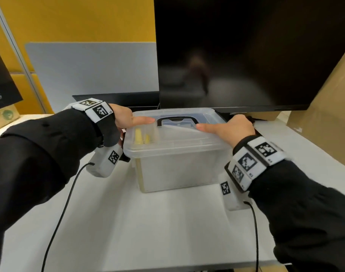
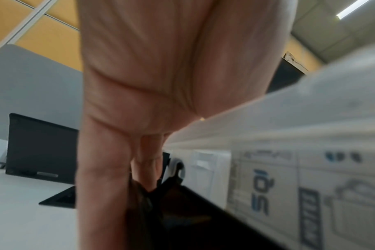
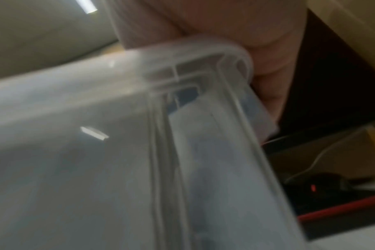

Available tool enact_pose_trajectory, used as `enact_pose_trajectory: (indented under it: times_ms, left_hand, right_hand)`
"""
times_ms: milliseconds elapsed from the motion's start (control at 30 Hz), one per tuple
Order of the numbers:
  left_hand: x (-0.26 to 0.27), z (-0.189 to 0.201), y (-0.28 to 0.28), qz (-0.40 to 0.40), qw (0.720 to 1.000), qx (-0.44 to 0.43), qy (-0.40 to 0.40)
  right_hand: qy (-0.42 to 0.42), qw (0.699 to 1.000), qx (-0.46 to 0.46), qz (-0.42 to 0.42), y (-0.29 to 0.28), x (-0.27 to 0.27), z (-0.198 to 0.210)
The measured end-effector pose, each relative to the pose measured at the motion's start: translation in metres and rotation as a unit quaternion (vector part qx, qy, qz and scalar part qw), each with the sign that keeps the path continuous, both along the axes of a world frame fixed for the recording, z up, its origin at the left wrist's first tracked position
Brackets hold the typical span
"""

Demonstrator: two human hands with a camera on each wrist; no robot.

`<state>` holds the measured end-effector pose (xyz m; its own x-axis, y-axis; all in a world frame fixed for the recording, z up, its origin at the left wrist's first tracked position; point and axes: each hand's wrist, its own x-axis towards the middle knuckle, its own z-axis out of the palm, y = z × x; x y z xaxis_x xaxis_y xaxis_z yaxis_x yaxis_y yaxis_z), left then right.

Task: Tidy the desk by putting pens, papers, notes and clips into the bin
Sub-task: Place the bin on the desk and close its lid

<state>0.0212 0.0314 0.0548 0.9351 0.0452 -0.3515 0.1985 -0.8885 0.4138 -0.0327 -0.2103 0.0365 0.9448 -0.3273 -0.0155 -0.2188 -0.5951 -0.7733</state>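
We are at a white desk [image 1: 167,222] set against a yellow wall, with a grey divider panel [image 1: 89,75] and a large dark monitor [image 1: 246,52] along its back edge and a cardboard box [image 1: 328,107] at its right edge. From the head view, the translucent bin [image 1: 177,169] sits near the back edge, just in front of the monitor, with its lid [image 1: 177,140] on and a black handle [image 1: 177,119] in the lid's middle; something yellow shows faintly through the plastic at its left end. Our left hand [image 1: 126,118] grips the lid's left end, thumb lying flat on top, and our right hand [image 1: 230,127] grips the right end the same way. The left wrist view shows the palm and fingers [image 2: 105,160] reaching down past the bin's side, beside its printed label [image 2: 289,186], so we judge the fingers hooked at the rim. The right wrist view is blurred; the palm sits at the lid's corner [image 3: 235,55], but we cannot make out the fingertips. We judge the step to be seating or freeing the lid: we should work both ends evenly and keep the bin flat on the desk so that it does not slide back into the monitor.
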Motion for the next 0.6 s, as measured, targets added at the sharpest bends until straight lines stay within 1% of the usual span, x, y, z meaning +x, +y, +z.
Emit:
enact_pose_trajectory:
  times_ms: [67, 133, 200, 300, 367, 433, 500, 567, 600]
  left_hand:
    - [0.0, -0.002, 0.001, 0.01, 0.999, -0.033, -0.002]
    - [0.0, -0.003, 0.001, 0.017, 0.999, -0.042, -0.01]
    - [-0.002, -0.003, -0.001, 0.025, 0.998, -0.051, -0.024]
    - [-0.008, -0.003, -0.002, 0.047, 0.995, -0.088, -0.024]
    - [-0.015, -0.003, 0.003, 0.076, 0.989, -0.129, 0.014]
    - [-0.021, -0.005, 0.014, 0.112, 0.968, -0.21, 0.076]
    - [-0.026, -0.005, 0.022, 0.114, 0.949, -0.271, 0.114]
    - [-0.032, -0.002, 0.023, 0.109, 0.951, -0.27, 0.104]
    - [-0.035, 0.001, 0.022, 0.11, 0.957, -0.256, 0.083]
  right_hand:
    - [-0.017, 0.999, -0.027, -0.032, 0.005, -0.001, -0.003]
    - [-0.043, 0.995, -0.076, -0.049, 0.009, -0.003, -0.004]
    - [-0.063, 0.99, -0.117, -0.05, 0.011, -0.005, -0.004]
    - [-0.055, 0.988, -0.136, -0.041, 0.011, -0.008, -0.004]
    - [-0.05, 0.987, -0.15, -0.035, 0.012, -0.011, -0.002]
    - [-0.045, 0.985, -0.162, -0.031, 0.014, -0.014, 0.0]
    - [-0.043, 0.985, -0.165, -0.026, 0.017, -0.016, 0.001]
    - [-0.045, 0.985, -0.165, -0.024, 0.021, -0.016, 0.001]
    - [-0.046, 0.985, -0.166, -0.023, 0.022, -0.015, 0.0]
